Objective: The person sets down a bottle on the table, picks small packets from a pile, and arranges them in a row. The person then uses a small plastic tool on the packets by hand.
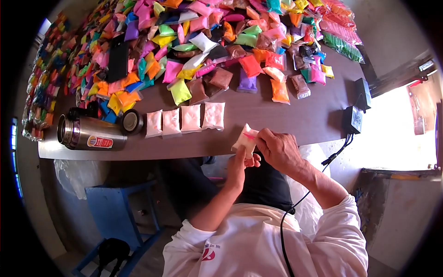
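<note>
A small clear zip bag with pale pinkish-white filling and a bright pink strip (244, 139) is held up at the table's front edge. My left hand (238, 167) grips its lower part, thumb lying across the front and fingers curled behind. At the bag's right side, my right hand (282, 148) pinches the edge by the pink strip. Just to the left on the table, several similar pale packets (190, 117) lie side by side in a row.
A big heap of colourful packets (198, 23) covers the table's back and left, with a black phone (118, 60) on it. A steel flask (92, 133) lies beside its lid (132, 121). Black boxes with cables (353, 120) sit at the right edge. A blue chair (113, 212) stands below left.
</note>
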A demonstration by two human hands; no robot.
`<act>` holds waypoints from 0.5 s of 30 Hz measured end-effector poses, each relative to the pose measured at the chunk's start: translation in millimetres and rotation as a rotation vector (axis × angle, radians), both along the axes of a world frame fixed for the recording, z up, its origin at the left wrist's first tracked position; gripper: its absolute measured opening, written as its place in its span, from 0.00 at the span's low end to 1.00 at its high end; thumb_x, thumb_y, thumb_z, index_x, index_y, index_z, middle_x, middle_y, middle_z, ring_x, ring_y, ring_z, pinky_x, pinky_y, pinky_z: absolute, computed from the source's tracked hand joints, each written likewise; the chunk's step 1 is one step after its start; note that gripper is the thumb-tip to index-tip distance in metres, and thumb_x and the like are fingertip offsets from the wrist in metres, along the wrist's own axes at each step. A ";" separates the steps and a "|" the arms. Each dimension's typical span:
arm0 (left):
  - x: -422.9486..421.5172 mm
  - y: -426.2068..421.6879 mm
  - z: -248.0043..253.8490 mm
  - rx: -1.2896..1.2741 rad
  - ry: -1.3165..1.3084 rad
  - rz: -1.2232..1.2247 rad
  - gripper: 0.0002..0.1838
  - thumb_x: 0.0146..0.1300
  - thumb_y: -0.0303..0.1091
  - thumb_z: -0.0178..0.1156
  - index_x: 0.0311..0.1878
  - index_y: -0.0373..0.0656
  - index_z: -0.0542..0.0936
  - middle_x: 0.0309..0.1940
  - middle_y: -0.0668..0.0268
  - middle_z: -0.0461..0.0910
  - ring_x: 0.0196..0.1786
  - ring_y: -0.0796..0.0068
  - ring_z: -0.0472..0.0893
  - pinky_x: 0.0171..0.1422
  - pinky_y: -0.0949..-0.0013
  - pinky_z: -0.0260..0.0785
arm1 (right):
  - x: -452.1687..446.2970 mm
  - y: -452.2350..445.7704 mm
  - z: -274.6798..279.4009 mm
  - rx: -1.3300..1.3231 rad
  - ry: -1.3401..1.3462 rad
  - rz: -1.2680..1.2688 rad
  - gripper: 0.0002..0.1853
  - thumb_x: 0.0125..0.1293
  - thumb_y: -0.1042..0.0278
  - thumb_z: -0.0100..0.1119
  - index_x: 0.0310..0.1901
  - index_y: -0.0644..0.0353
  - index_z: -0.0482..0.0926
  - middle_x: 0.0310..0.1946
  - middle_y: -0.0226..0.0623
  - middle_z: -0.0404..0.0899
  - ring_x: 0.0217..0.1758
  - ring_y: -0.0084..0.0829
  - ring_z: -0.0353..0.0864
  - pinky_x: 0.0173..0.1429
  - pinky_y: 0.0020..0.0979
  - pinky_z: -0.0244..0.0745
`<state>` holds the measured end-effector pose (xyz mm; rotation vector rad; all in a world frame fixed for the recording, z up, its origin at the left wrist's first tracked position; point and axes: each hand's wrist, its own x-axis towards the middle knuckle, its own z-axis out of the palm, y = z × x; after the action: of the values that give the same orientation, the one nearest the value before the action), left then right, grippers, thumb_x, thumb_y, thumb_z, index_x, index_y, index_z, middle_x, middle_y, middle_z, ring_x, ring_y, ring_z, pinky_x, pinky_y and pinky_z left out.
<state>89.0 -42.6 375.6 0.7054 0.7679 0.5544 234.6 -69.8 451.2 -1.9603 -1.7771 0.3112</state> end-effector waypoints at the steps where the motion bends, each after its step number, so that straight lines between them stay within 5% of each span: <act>1: 1.5 -1.6 0.6 -0.016 -0.029 -0.008 0.30 0.68 0.61 0.43 0.23 0.43 0.71 0.27 0.62 0.78 0.31 0.73 0.77 0.43 0.68 0.68 | 0.2 0.2 -0.4 0.036 -0.011 0.025 0.06 0.63 0.69 0.55 0.31 0.60 0.71 0.22 0.43 0.76 0.24 0.46 0.77 0.26 0.40 0.71; 15: 3.3 -0.8 -7.8 0.245 0.029 -0.056 0.34 0.70 0.61 0.37 0.18 0.42 0.68 0.20 0.62 0.77 0.29 0.74 0.78 0.41 0.69 0.69 | 1.4 11.3 1.1 0.087 -0.072 0.042 0.05 0.57 0.69 0.60 0.30 0.60 0.76 0.34 0.36 0.76 0.29 0.40 0.78 0.31 0.38 0.75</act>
<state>92.3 -43.4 367.8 0.9602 0.7117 0.5939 236.0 -58.6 452.2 -1.8974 -1.8473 0.1758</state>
